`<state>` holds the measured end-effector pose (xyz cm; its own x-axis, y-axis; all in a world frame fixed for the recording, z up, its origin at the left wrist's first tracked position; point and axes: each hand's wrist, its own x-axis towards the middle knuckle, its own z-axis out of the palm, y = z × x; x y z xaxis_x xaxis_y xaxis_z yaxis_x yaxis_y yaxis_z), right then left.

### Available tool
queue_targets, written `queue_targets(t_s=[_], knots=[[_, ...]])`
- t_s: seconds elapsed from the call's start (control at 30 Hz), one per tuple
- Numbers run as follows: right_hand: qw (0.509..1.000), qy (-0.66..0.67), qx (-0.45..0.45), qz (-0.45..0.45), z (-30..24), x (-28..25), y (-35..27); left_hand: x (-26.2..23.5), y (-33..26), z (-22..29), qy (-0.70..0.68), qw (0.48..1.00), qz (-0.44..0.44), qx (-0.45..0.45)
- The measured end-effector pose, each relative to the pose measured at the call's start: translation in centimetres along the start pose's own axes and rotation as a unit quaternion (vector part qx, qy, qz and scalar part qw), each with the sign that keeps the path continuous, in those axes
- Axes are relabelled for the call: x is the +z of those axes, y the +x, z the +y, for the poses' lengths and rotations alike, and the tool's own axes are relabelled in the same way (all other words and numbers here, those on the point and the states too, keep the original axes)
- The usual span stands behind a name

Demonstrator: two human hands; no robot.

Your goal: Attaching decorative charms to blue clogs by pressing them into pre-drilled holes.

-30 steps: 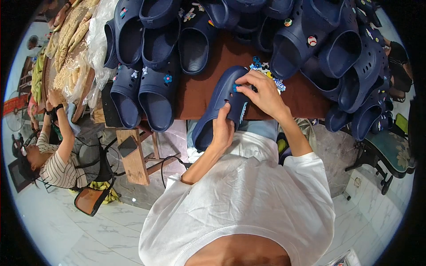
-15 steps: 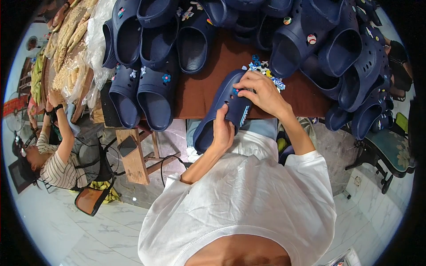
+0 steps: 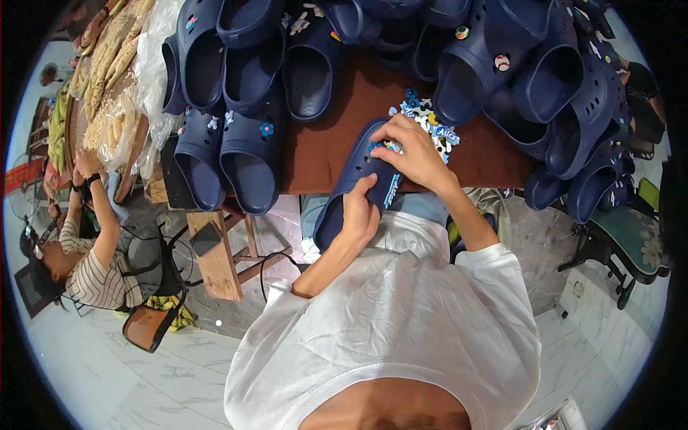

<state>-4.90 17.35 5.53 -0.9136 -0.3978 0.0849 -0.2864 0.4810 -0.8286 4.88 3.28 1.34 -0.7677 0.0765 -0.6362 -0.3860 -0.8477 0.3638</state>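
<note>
Little has changed over the last second: left hand [image 3: 360, 215] still clamps the navy clog [image 3: 356, 185] at mid-body, fingers wrapped on it. Right hand [image 3: 414, 154] has crept slightly over the toe holes, fingertips pinched together on a small charm [image 3: 390, 146], so fitting continues. Clog overhangs the brown table's [image 3: 322, 154] near edge, long axis diagonal, toe toward charm pile [image 3: 430, 122], heel toward the person.
</note>
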Motion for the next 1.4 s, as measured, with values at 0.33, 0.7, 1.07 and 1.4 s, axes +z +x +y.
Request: queue_targets(t_s=[0.33, 0.7, 1.07, 1.4], knots=[[0.997, 0.065, -0.025, 0.039, -0.6, 0.6, -1.4, -0.3, -0.7, 0.4, 0.021, 0.999, 0.019, 0.018], [0.94, -0.271, 0.088, 0.19, 7.2, -2.7, -6.5, 0.7, -0.2, 2.3, -0.048, 0.998, 0.041, -0.022], [0.94, -0.273, 0.063, 0.195, 7.0, -2.4, -3.4, 0.3, 0.2, 2.3, -0.114, 0.993, 0.029, 0.0], [0.94, -0.289, 0.12, 0.136, 6.1, -2.5, -2.4, 0.0, -0.2, 2.4, -0.104, 0.994, 0.031, -0.009]])
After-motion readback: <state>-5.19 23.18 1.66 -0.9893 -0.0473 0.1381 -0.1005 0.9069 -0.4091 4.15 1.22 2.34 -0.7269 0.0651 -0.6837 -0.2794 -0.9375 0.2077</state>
